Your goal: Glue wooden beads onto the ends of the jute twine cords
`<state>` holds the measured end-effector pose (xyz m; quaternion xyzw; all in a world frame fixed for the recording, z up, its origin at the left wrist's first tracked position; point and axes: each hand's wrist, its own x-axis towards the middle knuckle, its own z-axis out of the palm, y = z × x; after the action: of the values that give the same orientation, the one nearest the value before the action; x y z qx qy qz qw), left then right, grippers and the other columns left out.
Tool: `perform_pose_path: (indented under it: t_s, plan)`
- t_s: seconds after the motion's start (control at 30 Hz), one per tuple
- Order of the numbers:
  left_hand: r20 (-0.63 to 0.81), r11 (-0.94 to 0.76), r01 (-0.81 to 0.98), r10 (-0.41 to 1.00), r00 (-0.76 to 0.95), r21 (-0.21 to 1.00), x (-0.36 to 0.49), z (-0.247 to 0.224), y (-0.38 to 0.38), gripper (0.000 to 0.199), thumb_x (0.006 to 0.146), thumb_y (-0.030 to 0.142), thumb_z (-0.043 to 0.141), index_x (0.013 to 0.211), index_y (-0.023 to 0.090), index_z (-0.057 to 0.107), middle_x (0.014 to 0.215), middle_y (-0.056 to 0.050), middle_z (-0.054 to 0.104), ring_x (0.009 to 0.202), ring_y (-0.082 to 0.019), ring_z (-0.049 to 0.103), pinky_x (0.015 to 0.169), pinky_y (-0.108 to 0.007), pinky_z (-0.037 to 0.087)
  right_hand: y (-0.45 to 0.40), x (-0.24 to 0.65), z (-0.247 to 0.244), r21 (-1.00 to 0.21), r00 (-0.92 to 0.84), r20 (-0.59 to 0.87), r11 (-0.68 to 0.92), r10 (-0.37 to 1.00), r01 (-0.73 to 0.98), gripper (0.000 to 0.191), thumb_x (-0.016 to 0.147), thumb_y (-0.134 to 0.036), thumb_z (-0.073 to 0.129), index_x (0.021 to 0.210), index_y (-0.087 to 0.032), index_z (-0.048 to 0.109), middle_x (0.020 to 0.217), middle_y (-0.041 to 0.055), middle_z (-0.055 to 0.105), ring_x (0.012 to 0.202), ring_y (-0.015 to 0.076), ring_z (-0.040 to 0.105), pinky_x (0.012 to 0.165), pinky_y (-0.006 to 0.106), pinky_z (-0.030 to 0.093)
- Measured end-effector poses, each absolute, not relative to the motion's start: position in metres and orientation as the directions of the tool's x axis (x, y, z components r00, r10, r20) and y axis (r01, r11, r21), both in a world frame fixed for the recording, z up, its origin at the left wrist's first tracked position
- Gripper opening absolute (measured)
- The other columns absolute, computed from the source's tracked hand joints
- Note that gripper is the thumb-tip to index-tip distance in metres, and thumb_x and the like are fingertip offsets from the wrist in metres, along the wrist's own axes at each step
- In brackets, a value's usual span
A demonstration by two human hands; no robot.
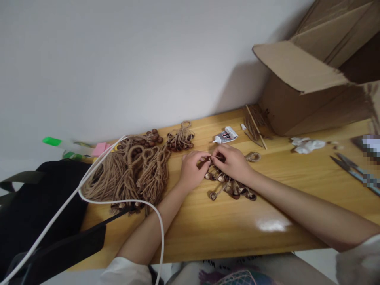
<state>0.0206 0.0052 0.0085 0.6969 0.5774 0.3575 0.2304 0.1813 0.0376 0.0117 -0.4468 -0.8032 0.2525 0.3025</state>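
Observation:
My left hand point(193, 169) and my right hand point(233, 161) meet fingertip to fingertip above the table. My right hand's thumb and finger pinch a thin jute cord. My left hand is closed in a pinch at the same spot, on a tiny dark piece too small to name. Just below my hands lies a bunch of brown nut shells point(236, 192) on jute cords, some showing pale insides. Its braided cord loop point(253, 157) sticks out beyond my right wrist. Behind my hands rests a glue tube point(227, 135), nozzle to the left.
Heaped jute cords point(127, 170) and a smaller shell bunch point(181, 138) lie left. A white cable point(118, 201) crosses my left forearm. To the right are a stick point(255, 126), crumpled tissue point(307, 145), scissors point(353, 170) and a cardboard box point(308, 107). A black bag point(44, 198) sits far left.

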Motion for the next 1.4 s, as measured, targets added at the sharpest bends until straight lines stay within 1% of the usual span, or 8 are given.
perform_pose_path:
  t_s: [0.3, 1.03, 1.4]
  plan:
    - [0.236, -0.225, 0.644, 0.969, 0.071, 0.731, 0.0202, 0.0066, 0.0046, 0.017, 0.075, 0.013, 0.064, 0.089, 0.021, 0.066, 0.084, -0.001, 0.07, 0.079, -0.016, 0.062, 0.08, -0.034, 0.046, 0.0376, 0.1811, 0.0113, -0.678, -0.422, 0.267, 0.48, 0.866, 0.557, 0.006, 0.078, -0.019, 0.053, 0.074, -0.018, 0.055, 0.073, 0.0026, 0.057, 0.068, 0.0152, 0.052, 0.062, 0.025, 0.037]
    - [0.243, -0.237, 0.627, 0.967, 0.078, 0.742, 0.0205, 0.0073, 0.0047, 0.018, 0.074, 0.011, 0.064, 0.089, 0.021, 0.066, 0.082, -0.001, 0.068, 0.077, -0.016, 0.062, 0.079, -0.033, 0.046, 0.0372, 0.1813, 0.0126, -0.673, -0.425, 0.262, 0.479, 0.867, 0.564, 0.006, 0.079, -0.019, 0.052, 0.075, -0.018, 0.056, 0.074, 0.0033, 0.058, 0.069, 0.0159, 0.054, 0.063, 0.026, 0.038]
    - [0.235, -0.226, 0.596, 0.97, 0.064, 0.77, 0.02, 0.0059, 0.0043, 0.021, 0.075, 0.01, 0.062, 0.093, 0.02, 0.065, 0.088, -0.002, 0.069, 0.079, -0.016, 0.061, 0.08, -0.033, 0.046, 0.0364, 0.1814, 0.0116, -0.676, -0.43, 0.247, 0.472, 0.868, 0.566, 0.011, 0.083, -0.022, 0.049, 0.08, -0.017, 0.059, 0.08, 0.0057, 0.061, 0.076, 0.0182, 0.056, 0.069, 0.028, 0.04]
